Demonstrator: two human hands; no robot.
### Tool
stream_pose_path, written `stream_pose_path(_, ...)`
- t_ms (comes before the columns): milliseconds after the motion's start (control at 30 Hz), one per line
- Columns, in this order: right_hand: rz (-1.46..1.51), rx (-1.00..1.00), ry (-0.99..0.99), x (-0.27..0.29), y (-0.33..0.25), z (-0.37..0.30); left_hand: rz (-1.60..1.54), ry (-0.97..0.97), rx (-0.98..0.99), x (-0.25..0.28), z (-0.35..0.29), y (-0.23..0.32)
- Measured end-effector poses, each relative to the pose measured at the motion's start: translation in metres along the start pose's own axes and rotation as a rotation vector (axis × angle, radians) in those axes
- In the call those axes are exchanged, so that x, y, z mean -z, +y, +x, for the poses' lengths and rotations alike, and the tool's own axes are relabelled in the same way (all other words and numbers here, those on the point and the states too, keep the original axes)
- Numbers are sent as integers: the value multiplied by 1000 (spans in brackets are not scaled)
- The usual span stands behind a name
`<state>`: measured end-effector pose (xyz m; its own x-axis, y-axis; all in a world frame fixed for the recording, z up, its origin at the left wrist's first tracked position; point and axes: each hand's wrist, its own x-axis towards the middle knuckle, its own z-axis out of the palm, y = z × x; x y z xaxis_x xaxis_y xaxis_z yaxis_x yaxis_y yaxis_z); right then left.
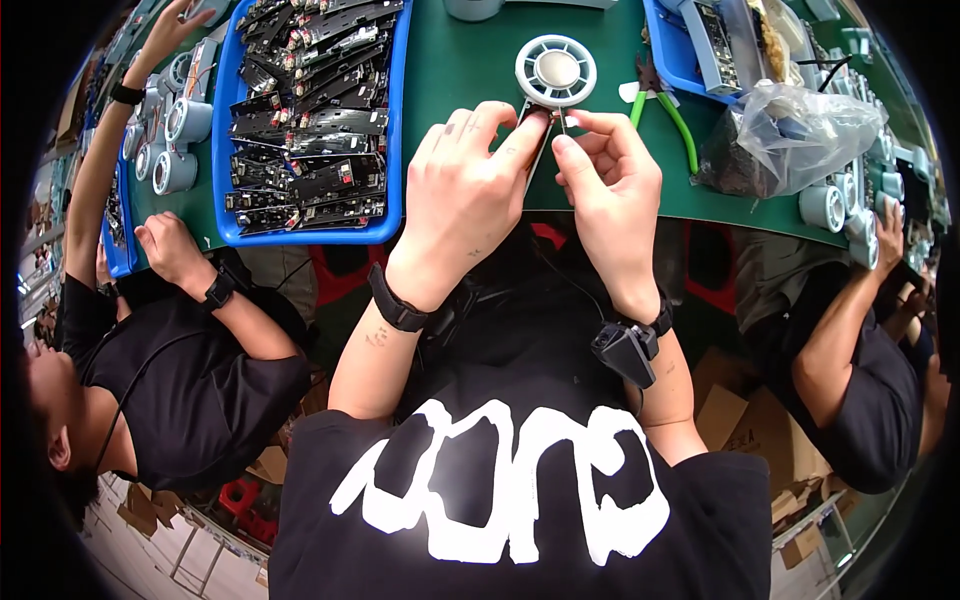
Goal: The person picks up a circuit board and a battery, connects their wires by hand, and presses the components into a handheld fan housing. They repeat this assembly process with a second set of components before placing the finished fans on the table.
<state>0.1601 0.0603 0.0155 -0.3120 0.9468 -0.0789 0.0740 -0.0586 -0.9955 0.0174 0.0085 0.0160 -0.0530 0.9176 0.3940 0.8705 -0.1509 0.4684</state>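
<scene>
A small pale grey-blue fan [556, 70] with a round, spoked head lies on the green table in front of me, its head pointing away. My left hand [462, 190] is closed around its narrow handle, mostly hidden under the fingers. Beside the fan's neck, my right hand [612, 190] has its thumb and forefinger pinched together on something too small to name. The fingertips of both hands nearly meet just below the fan head. Green-handled pliers [678, 125] lie to the right of the fan.
At left stands a blue tray [397, 170] full of black circuit-board strips [320, 130]. A clear plastic bag [810, 130] and another blue tray [665, 55] are at right. More fan housings [188, 120] stand beside co-workers on both sides. The green table [455, 70] ends near my wrists.
</scene>
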Motion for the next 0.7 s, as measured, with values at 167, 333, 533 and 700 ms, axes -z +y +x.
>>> stream_pose_path(167, -190, 157, 82, -3, -1, -2, 202, -127, 4, 6, 9, 8)
stream_pose_path(333, -286, 203, 122, -9, -3, -3, -159, 37, 98, -9, -1, 5)
stream_pose_path(533, -546, 330, 165, -8, -3, -2, -559, 122, 343, -15, -17, 13)
stream_pose_path(700, -752, 475, 210, -9, 1, 0, -702, 142, 334, -21, -17, 13)
